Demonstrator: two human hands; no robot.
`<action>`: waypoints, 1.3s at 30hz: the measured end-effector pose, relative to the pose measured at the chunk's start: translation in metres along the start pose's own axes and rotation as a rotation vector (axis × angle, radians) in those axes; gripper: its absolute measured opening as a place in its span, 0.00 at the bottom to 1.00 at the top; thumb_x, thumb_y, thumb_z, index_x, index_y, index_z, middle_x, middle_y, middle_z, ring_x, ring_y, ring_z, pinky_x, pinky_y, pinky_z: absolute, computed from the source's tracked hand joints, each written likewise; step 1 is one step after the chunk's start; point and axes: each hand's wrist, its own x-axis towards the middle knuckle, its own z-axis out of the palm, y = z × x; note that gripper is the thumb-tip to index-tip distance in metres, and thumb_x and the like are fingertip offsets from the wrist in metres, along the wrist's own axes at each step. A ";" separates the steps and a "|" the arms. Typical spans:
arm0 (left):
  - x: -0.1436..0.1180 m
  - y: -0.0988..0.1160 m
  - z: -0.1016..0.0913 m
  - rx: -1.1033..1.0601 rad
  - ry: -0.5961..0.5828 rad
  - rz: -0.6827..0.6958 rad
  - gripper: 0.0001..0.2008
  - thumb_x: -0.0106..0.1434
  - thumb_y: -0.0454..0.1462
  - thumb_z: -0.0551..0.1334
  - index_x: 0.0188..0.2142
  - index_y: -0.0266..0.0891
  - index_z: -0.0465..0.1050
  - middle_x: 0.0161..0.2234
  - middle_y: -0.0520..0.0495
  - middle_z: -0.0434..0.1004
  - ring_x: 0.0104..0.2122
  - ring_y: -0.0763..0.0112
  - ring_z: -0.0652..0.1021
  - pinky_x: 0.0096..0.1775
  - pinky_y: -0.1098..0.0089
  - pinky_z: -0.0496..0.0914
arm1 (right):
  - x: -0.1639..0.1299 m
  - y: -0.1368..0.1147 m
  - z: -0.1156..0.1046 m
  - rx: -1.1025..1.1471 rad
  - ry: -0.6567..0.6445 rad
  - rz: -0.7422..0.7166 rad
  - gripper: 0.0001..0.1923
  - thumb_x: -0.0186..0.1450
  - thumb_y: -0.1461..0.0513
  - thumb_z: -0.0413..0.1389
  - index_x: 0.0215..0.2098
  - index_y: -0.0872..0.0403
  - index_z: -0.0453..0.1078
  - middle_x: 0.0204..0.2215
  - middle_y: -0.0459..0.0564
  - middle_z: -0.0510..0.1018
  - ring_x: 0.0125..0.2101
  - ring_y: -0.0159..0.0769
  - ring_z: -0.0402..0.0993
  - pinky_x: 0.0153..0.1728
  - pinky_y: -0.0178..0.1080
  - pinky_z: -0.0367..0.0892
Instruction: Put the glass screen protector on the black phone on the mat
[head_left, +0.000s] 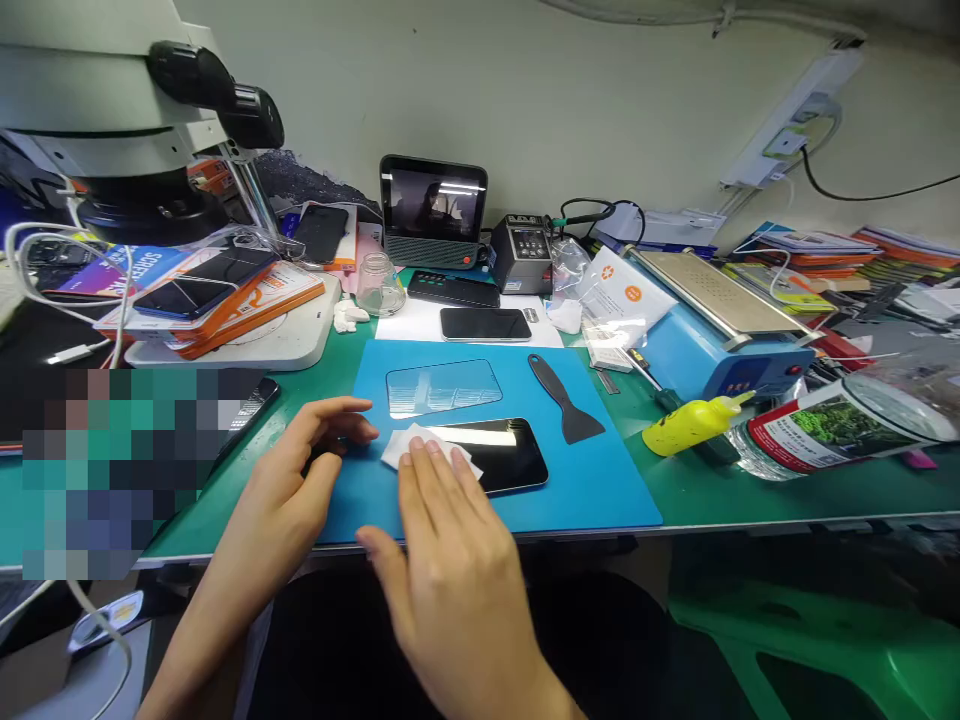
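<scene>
A black smartphone lies face up on the blue mat, its screen reflecting a bright light. Pressed flat on its left end is a white wipe, under the outstretched fingers of my right hand. The thumb of that hand is spread to the left. My left hand hovers at the phone's left, fingers loosely bent and apart, with nothing in it. Behind the phone lies a clear glass screen protector. To the right rests a black plastic scraper.
A second phone lies on white paper behind the mat. On the right are a yellow squeeze bottle, a clear labelled jar and a blue heating plate. A microscope overhangs stacked boxes on the left.
</scene>
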 end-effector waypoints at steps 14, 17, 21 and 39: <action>0.000 0.002 0.001 0.034 0.003 0.004 0.22 0.70 0.32 0.53 0.59 0.49 0.71 0.49 0.50 0.81 0.51 0.62 0.80 0.56 0.58 0.70 | -0.012 -0.008 0.001 -0.041 0.053 -0.021 0.27 0.79 0.55 0.51 0.64 0.70 0.74 0.67 0.64 0.73 0.67 0.54 0.72 0.67 0.50 0.72; 0.000 0.003 0.001 0.039 0.006 0.003 0.21 0.71 0.33 0.53 0.60 0.50 0.71 0.49 0.50 0.81 0.52 0.61 0.80 0.57 0.57 0.70 | -0.024 0.023 -0.014 -0.109 0.036 0.022 0.25 0.79 0.58 0.51 0.65 0.68 0.73 0.67 0.62 0.74 0.66 0.52 0.73 0.67 0.52 0.72; -0.001 0.007 0.001 0.041 0.022 -0.015 0.21 0.71 0.34 0.53 0.60 0.50 0.71 0.50 0.49 0.81 0.53 0.60 0.80 0.58 0.55 0.69 | -0.032 0.049 -0.020 -0.231 0.063 0.162 0.26 0.80 0.58 0.50 0.68 0.68 0.69 0.67 0.66 0.73 0.66 0.56 0.73 0.67 0.58 0.71; -0.002 0.010 0.001 0.039 0.019 -0.014 0.21 0.70 0.32 0.54 0.59 0.50 0.71 0.50 0.50 0.82 0.53 0.62 0.80 0.57 0.59 0.70 | -0.030 0.031 -0.016 -0.191 0.050 0.133 0.26 0.79 0.59 0.52 0.66 0.72 0.70 0.67 0.68 0.73 0.66 0.59 0.72 0.66 0.58 0.73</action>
